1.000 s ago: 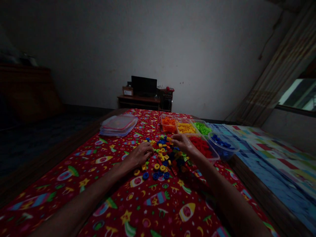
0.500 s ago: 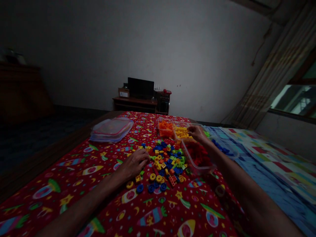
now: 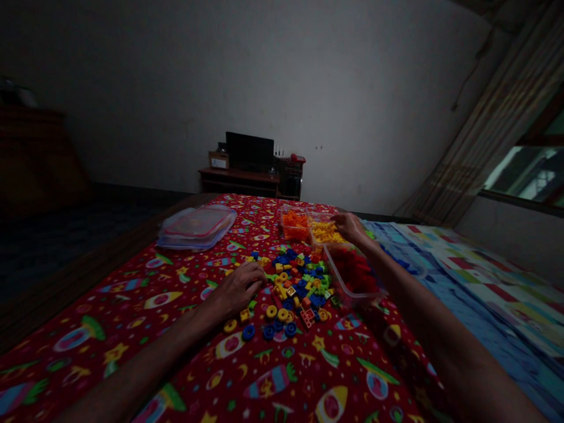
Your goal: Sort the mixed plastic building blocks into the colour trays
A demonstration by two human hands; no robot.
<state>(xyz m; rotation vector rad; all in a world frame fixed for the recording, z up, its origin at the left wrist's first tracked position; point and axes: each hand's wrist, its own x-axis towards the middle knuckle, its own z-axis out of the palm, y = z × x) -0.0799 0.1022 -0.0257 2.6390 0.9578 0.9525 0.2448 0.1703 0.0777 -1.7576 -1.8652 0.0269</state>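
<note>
A mixed pile of plastic building bricks (image 3: 304, 282) in yellow, blue, green and orange lies on the red patterned cloth (image 3: 268, 376). At the pile's left edge rests my left hand (image 3: 242, 286), its fingers curled down; what they grip, if anything, is hidden. My right hand (image 3: 350, 226) hovers at the right side of the clear box of yellow bricks (image 3: 326, 232), fingers drawn together, too dim to show what is in them. My right forearm passes over the box of red bricks (image 3: 352, 273). Several yellow and blue wheels (image 3: 268, 332) lie nearest to me.
A box of orange bricks (image 3: 295, 226) stands left of the yellow one. Blue bricks (image 3: 399, 260) sit in a box partly behind my right arm, with green pieces (image 3: 369, 234) beyond. Stacked clear lids (image 3: 198, 226) lie at the left. A monitor (image 3: 249, 151) stands by the wall.
My right hand has lifted slightly and drawn back from the yellow bricks. My left hand stays beside the pile. The camera view has shifted a little.
</note>
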